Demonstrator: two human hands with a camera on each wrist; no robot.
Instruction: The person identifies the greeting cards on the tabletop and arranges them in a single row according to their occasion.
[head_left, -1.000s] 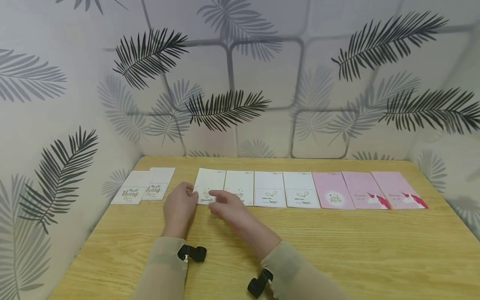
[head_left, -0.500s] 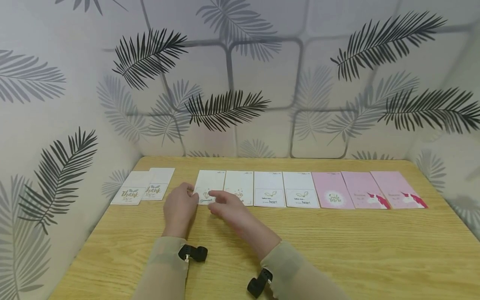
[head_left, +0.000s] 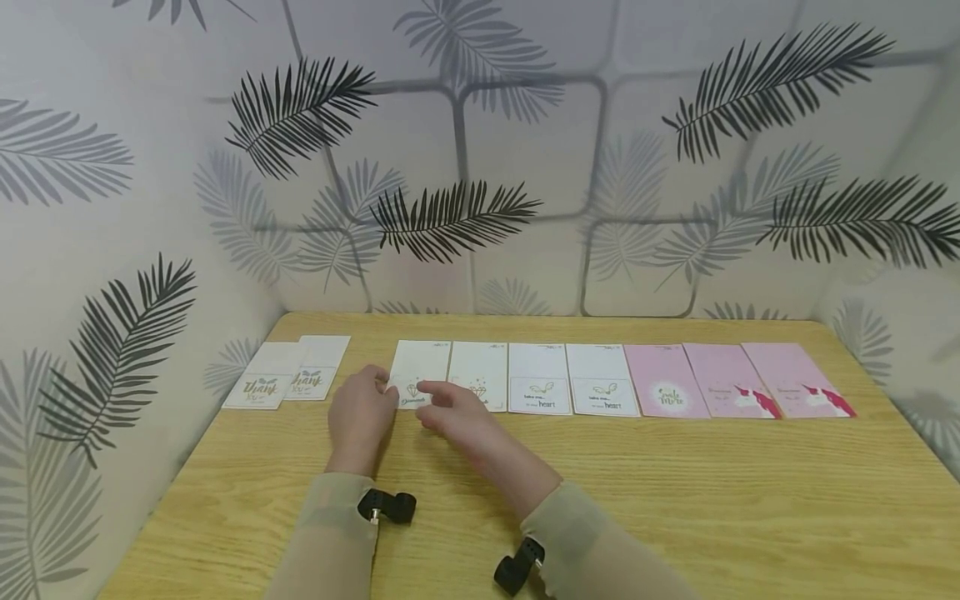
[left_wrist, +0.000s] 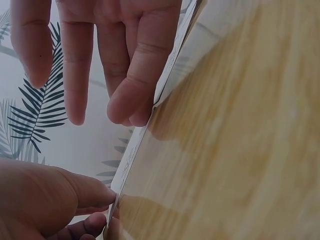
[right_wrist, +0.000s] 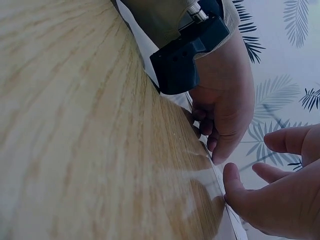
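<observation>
A cream card with a diamond print [head_left: 422, 360] lies flat on the wooden table [head_left: 637, 500], between my hands in the head view. At its lower left edge rests my left hand [head_left: 360, 421], thumb touching the card's border and fingers loosely bent. My right hand [head_left: 472, 425] reaches in from the right, its thumb and fingers apart around the card's lower right corner. A second diamond card [head_left: 480, 362] adjoins it, partly behind the right fingers. The left wrist view shows the left thumb [left_wrist: 95, 192] at the card edge; the right fingers [left_wrist: 77, 85] hang loosely above.
Two overlapping thank-you cards [head_left: 258, 383] lie at the far left. Rightward run two white winged-heart cards [head_left: 538, 362], a pink smile card [head_left: 656, 362] and two pink unicorn cards [head_left: 723, 367]. A leaf-patterned wall [head_left: 525, 275] borders the table's back edge.
The left diamond card's top edge has shifted very slightly toward me, lining up more with its neighbour. Both hands stay almost still.
</observation>
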